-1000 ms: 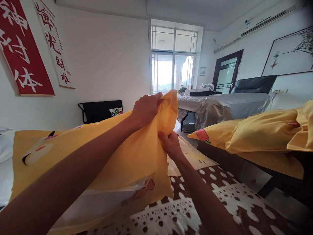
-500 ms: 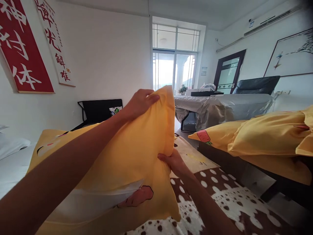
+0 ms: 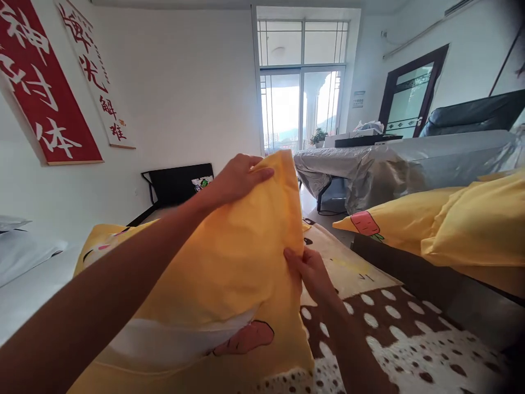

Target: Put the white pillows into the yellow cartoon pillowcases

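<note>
A yellow pillowcase (image 3: 229, 262) with a cartoon print stands raised in front of me, and a white pillow (image 3: 172, 342) shows through its open lower edge. My left hand (image 3: 240, 178) is closed over the case's top far corner, thumb along the front. My right hand (image 3: 309, 271) pinches the case's right edge lower down, just above the brown spotted bedspread (image 3: 394, 323).
A second bed with yellow bedding (image 3: 459, 230) lies to the right across a narrow dark gap. A grey covered table (image 3: 394, 167) stands behind it near glass balcony doors. White bedding (image 3: 24, 257) lies at left under red wall banners. A black folded frame (image 3: 180, 183) leans on the wall.
My right hand has slid down the pillowcase's right edge, away from my left hand. The case's top corner stays held while the view tilted and shifted slightly.
</note>
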Tool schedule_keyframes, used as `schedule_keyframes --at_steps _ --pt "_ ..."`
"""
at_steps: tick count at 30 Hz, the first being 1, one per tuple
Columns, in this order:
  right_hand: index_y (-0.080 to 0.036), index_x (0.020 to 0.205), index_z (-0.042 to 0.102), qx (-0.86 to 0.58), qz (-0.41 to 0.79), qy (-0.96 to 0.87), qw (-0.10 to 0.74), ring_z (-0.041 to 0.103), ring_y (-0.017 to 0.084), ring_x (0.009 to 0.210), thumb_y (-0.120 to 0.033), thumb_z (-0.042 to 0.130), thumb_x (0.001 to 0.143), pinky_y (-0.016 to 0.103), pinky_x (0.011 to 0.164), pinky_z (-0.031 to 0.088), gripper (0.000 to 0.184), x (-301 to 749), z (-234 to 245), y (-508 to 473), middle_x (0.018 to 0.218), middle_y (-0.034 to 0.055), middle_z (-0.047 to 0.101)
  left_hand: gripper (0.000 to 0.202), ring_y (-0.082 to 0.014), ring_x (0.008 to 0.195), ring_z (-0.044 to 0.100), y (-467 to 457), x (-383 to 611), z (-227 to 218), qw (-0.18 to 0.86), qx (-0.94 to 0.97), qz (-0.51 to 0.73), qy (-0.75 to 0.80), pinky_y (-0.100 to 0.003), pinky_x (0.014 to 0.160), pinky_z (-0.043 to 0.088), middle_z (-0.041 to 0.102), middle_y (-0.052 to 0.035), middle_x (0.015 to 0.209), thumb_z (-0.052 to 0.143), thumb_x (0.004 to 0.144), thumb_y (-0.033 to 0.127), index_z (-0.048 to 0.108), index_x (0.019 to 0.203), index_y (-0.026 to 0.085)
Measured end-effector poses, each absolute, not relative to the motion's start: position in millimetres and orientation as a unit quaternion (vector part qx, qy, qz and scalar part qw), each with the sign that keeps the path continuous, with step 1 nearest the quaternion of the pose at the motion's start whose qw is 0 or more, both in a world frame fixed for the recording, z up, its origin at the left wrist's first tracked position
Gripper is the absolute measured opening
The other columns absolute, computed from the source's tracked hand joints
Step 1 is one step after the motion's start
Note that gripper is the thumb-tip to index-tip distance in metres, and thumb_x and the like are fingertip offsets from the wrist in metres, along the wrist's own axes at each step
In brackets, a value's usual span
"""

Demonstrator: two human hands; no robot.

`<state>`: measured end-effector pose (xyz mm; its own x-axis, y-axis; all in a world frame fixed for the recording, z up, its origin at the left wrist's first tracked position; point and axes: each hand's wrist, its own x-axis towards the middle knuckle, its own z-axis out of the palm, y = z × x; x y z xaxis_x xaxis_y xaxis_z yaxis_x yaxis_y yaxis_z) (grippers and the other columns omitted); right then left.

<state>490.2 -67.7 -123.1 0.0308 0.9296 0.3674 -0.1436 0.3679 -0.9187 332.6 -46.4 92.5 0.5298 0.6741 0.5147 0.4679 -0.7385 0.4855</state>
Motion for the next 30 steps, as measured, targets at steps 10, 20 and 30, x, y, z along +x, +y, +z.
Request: schedule_keyframes --at_steps 10,20,30 --pt "-0.015 0.062 0.058 -0.456 0.286 -0.481 0.692 0.049 0.016 0.055 -0.059 0.063 0.069 0.026 0.046 0.039 0.045 498 -139 -43 0.06 0.0047 0.059 0.026 -0.0076 0.052 0.05 -31 353 70 0.26 0.85 0.327 0.322 -0.019 0.045 0.036 0.053 0.001 0.062 0.06 0.08 0.037 0.056 0.069 0.015" --pt "-0.015 0.069 0.056 -0.482 0.172 -0.42 0.749 0.042 0.012 0.056 -0.054 0.06 0.076 0.022 0.046 0.036 0.039 490 -134 -64 0.058 -0.0011 0.05 0.059 -0.018 0.088 0.061 47 298 37 0.336 0.848 0.314 0.263 -0.03 0.078 0.045 0.068 -0.0077 0.094 0.047 0.084 0.061 0.056 0.122 0.018" --pt "-0.013 0.062 0.061 -0.574 0.143 -0.367 0.718 0.045 0.014 0.053 -0.056 0.061 0.067 0.023 0.043 0.036 0.043 498 -126 -66 0.053 0.0006 0.05 0.066 -0.0262 0.091 0.064 112 193 -76 0.461 0.75 0.101 0.464 -0.033 0.078 0.049 0.072 -0.0052 0.094 0.051 0.065 0.076 0.067 0.101 0.022"
